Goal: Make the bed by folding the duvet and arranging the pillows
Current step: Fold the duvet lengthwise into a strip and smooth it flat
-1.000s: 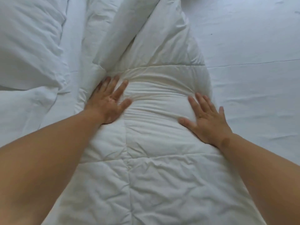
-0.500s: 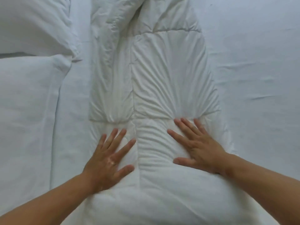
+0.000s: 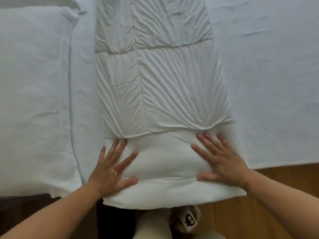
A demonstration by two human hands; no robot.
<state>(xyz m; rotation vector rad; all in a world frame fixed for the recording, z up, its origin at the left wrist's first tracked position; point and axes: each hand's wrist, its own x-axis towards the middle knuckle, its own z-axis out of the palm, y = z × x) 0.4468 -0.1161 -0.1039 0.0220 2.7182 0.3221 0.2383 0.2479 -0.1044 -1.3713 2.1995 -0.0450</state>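
A white quilted duvet (image 3: 160, 87), folded into a long narrow strip, runs up the middle of the bed, and its near end overhangs the bed's edge. My left hand (image 3: 112, 171) presses flat on the strip's near left part with fingers spread. My right hand (image 3: 219, 159) presses flat on the near right part, fingers straight. A white pillow (image 3: 34, 100) lies flat on the left, close beside the duvet. Another pillow's edge (image 3: 36, 1) shows at the top left.
The white sheet (image 3: 269, 83) covers the mattress to the right of the duvet. Wooden floor (image 3: 259, 213) lies beyond the bed's near edge at the lower right. My legs and a slipper (image 3: 188, 219) show below the duvet's end.
Both hands have slid along the duvet toward its near end, smoothing it. The bed's edge, the floor and my legs have come into view.
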